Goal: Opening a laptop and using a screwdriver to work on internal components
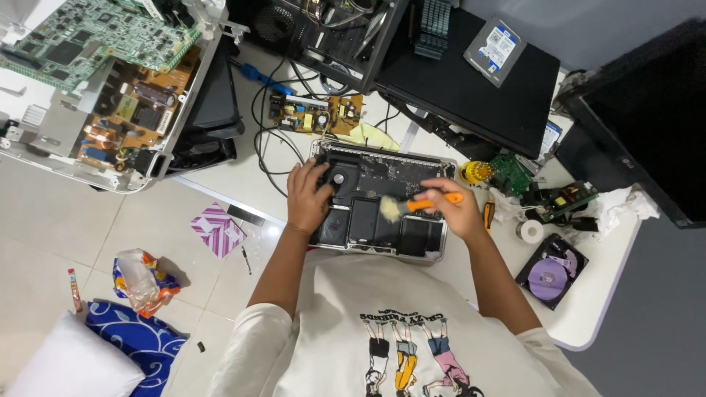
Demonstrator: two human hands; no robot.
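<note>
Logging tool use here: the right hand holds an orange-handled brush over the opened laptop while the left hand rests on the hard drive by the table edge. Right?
Not quite. In the head view the left hand rests on the opened laptop, not the hard drive. The right hand does hold the orange-handled brush over it.

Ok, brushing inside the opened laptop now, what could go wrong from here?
1. The brush in the right hand may snag small parts or cables inside the opened laptop.
2. The left hand rests on bare internals and might press them.
3. The laptop sits near the table edge and could slide.
</note>
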